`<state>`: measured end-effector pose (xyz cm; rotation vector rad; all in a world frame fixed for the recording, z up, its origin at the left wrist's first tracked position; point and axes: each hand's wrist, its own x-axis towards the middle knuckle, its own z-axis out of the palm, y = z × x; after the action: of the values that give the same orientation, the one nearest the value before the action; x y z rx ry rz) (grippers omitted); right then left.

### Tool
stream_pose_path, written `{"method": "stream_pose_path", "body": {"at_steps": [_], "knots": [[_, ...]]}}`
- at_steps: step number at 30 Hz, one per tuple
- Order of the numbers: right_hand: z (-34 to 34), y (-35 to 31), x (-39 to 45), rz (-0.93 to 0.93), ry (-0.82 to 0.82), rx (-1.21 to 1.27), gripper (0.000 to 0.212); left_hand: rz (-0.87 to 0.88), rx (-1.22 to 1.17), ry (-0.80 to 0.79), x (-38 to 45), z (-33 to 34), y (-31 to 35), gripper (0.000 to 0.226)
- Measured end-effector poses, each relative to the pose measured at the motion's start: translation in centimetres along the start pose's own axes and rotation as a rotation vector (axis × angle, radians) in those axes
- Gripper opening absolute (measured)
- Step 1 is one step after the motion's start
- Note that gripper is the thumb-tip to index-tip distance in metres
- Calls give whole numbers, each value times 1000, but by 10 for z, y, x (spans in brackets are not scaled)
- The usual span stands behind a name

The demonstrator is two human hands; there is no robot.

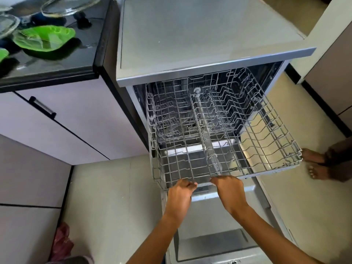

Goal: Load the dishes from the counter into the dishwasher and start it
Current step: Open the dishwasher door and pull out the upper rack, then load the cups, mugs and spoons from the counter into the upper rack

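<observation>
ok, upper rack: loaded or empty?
Empty. The upper rack is pulled out, with bare wire throughout; both hands grip its front edge, left hand, right hand. Dishes remain on the counter.

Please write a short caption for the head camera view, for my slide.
Both hands, left and right, grip the front edge of the empty upper rack of the open dishwasher.

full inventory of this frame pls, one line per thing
dishwasher: 1, silver-grey, centre, door down
upper rack: 1, grey wire, pulled out, no dishes in it
lower rack: 1, grey wire, inside, seen through the upper rack
leaf-shaped plate: 1 whole, green, black counter at left; a second at the frame edge
glass dishes: at least 2, clear, back of counter
cabinet handle: 1, black and silver, under counter
bystander's feet: 2, bare, floor at right
left hand: grips rack front edge
right hand: grips rack front edge
</observation>
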<state>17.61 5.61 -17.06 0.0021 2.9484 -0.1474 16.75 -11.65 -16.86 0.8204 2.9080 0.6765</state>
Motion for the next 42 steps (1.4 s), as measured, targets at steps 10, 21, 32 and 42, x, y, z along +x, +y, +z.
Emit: {"method": "stream_pose_path", "body": {"at_steps": [10,21,32,42], "knots": [[0,-3,-14,12,47,61,24,-7,40,-28,-11,4,3,54],[-50,-30,-37,81,22,107,29,-33,55,-126,-30,-52,17,31],[-215,-205,22,-91,462,571,10,-331,-101,482,-39,-258,-55,21],[-301,-429,163,-211,604,707,11,-451,-48,688,-33,-440,-253,26]]}}
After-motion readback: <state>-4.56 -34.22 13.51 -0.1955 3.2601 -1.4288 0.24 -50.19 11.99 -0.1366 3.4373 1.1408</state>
